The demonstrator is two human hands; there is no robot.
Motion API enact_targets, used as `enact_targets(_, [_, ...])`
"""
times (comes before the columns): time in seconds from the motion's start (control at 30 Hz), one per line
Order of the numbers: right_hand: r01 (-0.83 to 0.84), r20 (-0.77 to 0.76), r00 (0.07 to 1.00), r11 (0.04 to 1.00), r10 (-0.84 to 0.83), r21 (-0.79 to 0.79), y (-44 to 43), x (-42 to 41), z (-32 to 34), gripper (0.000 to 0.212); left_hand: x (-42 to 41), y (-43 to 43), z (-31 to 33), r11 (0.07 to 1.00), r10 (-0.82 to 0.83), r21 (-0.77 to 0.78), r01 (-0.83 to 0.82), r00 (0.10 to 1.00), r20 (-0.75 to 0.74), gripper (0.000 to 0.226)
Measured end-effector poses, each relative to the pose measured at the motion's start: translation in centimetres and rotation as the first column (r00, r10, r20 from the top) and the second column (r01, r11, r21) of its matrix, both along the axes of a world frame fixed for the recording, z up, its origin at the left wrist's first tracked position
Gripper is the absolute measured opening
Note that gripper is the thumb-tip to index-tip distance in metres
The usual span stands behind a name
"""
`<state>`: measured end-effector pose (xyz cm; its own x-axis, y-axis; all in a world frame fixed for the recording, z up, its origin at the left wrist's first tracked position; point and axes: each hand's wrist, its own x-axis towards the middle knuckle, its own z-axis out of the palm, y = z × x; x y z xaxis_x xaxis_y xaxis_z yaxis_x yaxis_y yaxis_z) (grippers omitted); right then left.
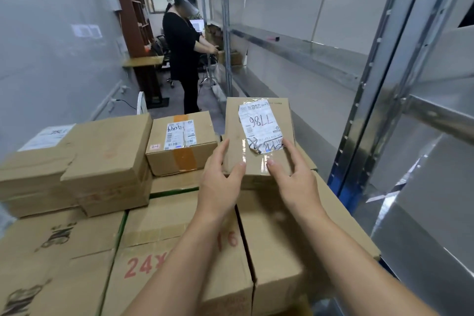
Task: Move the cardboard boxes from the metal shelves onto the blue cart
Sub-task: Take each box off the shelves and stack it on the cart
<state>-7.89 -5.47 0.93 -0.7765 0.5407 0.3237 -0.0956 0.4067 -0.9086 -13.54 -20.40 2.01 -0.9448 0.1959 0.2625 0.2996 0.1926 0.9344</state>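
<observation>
Over the stacked cartons, both my arms reach forward, palms down. My left hand [220, 182] and right hand [295, 177] clasp one flat cardboard box [259, 133], labelled 7786, by its near corners, with thumbs on top and fingers along its sides. Just left of it sits one orange-taped box [179, 146]. Three large cartons [179, 238] lie side by side beneath. Metal shelves [307, 46] stand at my right.

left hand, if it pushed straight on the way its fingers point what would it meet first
The small labelled box: the left hand touches its near left edge. Past that, its fingers aim at the gap beside the taped box, though depth is unclear.
</observation>
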Motion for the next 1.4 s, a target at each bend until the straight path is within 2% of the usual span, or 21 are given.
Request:
enact_targets(0.17, [-0.025,0.038,0.999,1.0,0.026,-0.015,2.9,-2.9,-0.5,0.058,-2.5,1.1,0.4,0.994,0.11,-0.015,-0.111,0.993,-0.036,0.055])
enact_targets(0.3, [-0.05,0.089,0.995,0.999,0.049,0.008,4.2,-5.1,-0.7,0.058,-4.0,1.3,0.5,0.965,0.233,-0.079,-0.251,0.954,-0.187,0.046])
enact_targets(0.4, [-0.082,0.116,0.99,0.997,0.081,0.002,4.7,-6.6,-0.6,0.057,-5.8,1.0,0.2,0.913,0.297,-0.18,-0.365,0.9,-0.318,0.047])
enact_targets(0.47, [-0.11,0.139,0.984,0.994,0.108,0.003,5.0,-7.5,-0.3,0.054,-7.0,0.8,0.3,0.862,0.306,-0.291,-0.415,0.884,-0.353,0.053])
enact_targets(0.6, [-0.148,0.184,0.971,0.988,0.155,-0.048,5.8,-9.1,0.3,0.05,-8.5,0.4,0.3,0.76,0.299,-0.48,-0.439,0.891,-0.342,0.05])
enact_targets(0.8, [-0.141,0.203,0.967,0.986,0.156,-0.085,6.3,-10.7,0.1,0.047,-9.7,-0.2,-0.3,0.67,0.299,-0.603,-0.434,0.901,-0.316,0.049])
enact_targets(1.0, [-0.092,0.226,0.969,0.994,0.103,-0.059,5.9,-11.4,-0.2,0.045,-10.0,-0.1,-0.9,0.677,0.294,-0.602,-0.424,0.905,-0.307,0.038])
enact_targets(1.4, [-0.134,0.246,0.958,0.989,0.147,-0.068,5.2,-11.2,0.0,0.053,-9.9,-0.4,-0.7,0.644,0.261,-0.657,-0.392,0.92,-0.293,0.039])
